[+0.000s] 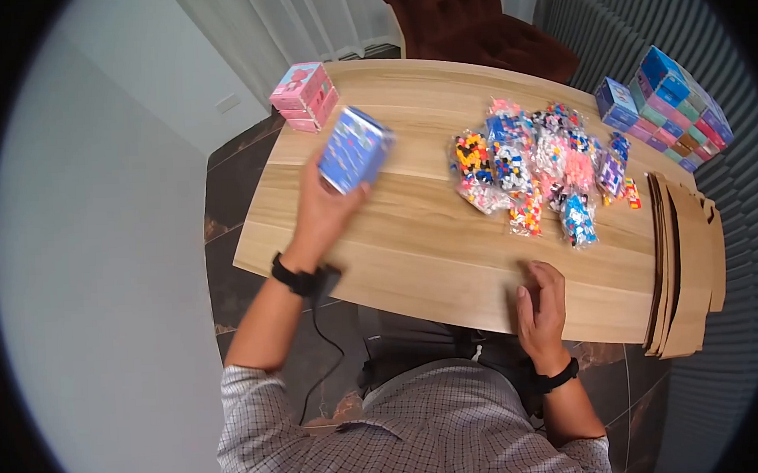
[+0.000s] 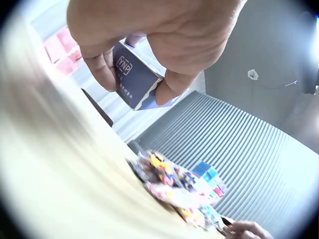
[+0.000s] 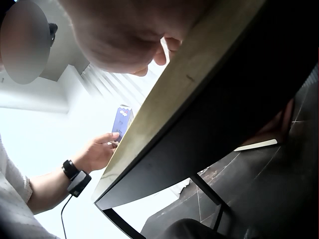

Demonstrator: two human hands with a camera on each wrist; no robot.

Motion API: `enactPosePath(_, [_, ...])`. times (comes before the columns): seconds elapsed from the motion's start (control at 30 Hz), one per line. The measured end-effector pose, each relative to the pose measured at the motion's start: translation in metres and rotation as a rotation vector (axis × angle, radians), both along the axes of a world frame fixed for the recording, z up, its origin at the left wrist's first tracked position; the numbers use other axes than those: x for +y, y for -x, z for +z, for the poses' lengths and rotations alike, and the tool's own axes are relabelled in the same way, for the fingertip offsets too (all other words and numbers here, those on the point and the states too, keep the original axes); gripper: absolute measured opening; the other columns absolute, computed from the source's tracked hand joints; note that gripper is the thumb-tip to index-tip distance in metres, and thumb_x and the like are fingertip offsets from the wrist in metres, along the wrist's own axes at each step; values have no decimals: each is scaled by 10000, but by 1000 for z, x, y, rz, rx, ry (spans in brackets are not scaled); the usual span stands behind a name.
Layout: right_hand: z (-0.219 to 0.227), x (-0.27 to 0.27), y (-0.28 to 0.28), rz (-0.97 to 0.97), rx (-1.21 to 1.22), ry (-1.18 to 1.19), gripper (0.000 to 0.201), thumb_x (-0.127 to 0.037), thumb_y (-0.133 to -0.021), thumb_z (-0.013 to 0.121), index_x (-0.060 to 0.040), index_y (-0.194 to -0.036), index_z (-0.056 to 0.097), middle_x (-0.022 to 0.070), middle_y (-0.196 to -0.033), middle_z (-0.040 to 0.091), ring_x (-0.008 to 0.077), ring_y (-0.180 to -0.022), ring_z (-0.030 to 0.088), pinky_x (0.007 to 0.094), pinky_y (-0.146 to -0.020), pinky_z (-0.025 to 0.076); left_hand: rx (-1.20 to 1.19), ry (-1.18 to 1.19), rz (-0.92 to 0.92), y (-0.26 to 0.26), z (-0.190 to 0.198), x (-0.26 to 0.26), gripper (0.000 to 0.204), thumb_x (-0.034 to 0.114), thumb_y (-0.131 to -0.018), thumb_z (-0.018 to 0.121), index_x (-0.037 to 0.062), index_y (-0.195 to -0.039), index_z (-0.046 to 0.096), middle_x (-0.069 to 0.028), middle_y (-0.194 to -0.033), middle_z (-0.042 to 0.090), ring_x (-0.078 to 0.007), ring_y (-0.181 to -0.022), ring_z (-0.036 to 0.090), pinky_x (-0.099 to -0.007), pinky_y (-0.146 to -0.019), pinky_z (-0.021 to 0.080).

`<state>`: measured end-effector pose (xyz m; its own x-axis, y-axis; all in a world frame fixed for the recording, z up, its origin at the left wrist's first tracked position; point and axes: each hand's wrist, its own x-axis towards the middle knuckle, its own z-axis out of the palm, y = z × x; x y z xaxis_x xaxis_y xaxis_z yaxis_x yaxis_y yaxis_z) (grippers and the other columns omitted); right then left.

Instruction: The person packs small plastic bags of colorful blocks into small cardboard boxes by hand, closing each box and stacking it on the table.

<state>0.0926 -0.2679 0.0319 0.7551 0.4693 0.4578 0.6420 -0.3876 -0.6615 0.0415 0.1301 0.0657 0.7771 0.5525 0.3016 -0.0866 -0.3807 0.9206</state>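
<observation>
Left grip [image 1: 325, 210] holds blue box [image 1: 352, 150] marked "YNP".

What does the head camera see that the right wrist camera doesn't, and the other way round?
Only the head view: bagged colorful pieces, stacked pink boxes and brown cardboard.
Only the right wrist view: black table legs.
Both: the left hand holding a blue box, the right hand and the wooden tabletop.

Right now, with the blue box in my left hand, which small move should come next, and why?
Probably lower the blue box beside the pink boxes: your left hand holds it above the table, near that stack, with wood showing next to it.
</observation>
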Motion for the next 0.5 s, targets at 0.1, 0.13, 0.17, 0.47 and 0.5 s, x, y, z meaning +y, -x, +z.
enactPosePath(0.1, [2, 7, -3, 25, -64, 42, 415, 6, -926, 693, 33, -1330, 604, 255, -1280, 613, 430, -1159, 614, 463, -991, 510, 124, -333, 283, -19, 29, 63, 941, 226, -849, 891, -84, -1546, 340, -198, -1381, 587, -220, -1190, 653, -335, -990, 552])
enactPosePath(0.13, [1, 8, -3, 31, -68, 57, 412, 5, -925, 693, 31, -1326, 606, 255, -1277, 615, 430, -1156, 615, 465, -989, 512, 138, -371, 312, -22, 36, 78, 938, 236, -850, 891, -87, -1542, 345, -200, -1381, 587, -221, -1187, 654, -331, -984, 552])
enactPosePath(0.17, [0, 8, -3, 40, -74, 54, 412, 4, -924, 694, 29, -1325, 606, 255, -1276, 616, 429, -1155, 615, 466, -987, 513, 148, -410, 341, -26, 43, 88, 936, 245, -851, 890, -91, -1538, 351, -202, -1381, 587, -222, -1183, 655, -326, -978, 552])
enactPosePath(0.47, [5, 9, -8, 20, 15, -25, 382, 17, -927, 687, 37, -1303, 625, 246, -1288, 625, 415, -1169, 627, 453, -992, 521, 54, -177, -38, -15, 31, -9, 968, 99, -794, 910, 0, -1559, 324, -134, -1393, 529, -193, -1237, 595, -347, -1057, 516])
enactPosePath(0.5, [7, 12, -12, 15, 50, -62, 381, 22, -928, 684, 37, -1305, 628, 245, -1295, 626, 411, -1176, 631, 451, -992, 524, 74, -228, -75, -11, 25, -23, 962, 88, -784, 910, 11, -1554, 339, -123, -1391, 519, -196, -1241, 585, -345, -1054, 513])
